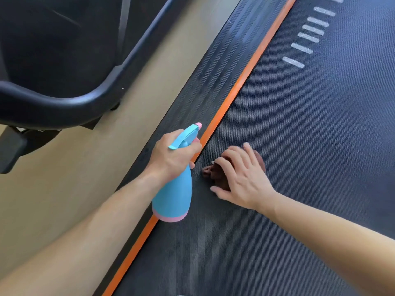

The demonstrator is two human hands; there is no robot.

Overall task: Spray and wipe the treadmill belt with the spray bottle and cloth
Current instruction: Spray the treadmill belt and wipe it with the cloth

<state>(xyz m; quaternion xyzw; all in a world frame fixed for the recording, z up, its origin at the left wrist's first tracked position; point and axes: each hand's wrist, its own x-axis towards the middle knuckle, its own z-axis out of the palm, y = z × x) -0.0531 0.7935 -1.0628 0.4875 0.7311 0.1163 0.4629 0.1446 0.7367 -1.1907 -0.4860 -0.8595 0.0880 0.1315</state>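
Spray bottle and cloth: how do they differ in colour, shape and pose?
The spray bottle is light blue with pink trim; the cloth is dark brown. The bottle is tilted, gripped at its neck by the left hand; the cloth lies crumpled on the belt under the right hand. Each has one hand on it.

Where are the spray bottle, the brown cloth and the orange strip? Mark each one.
spray bottle (173, 195), head view, on its blue lower body.
brown cloth (207, 172), head view, on its bunched left end.
orange strip (241, 82), head view, on its bare upper stretch.
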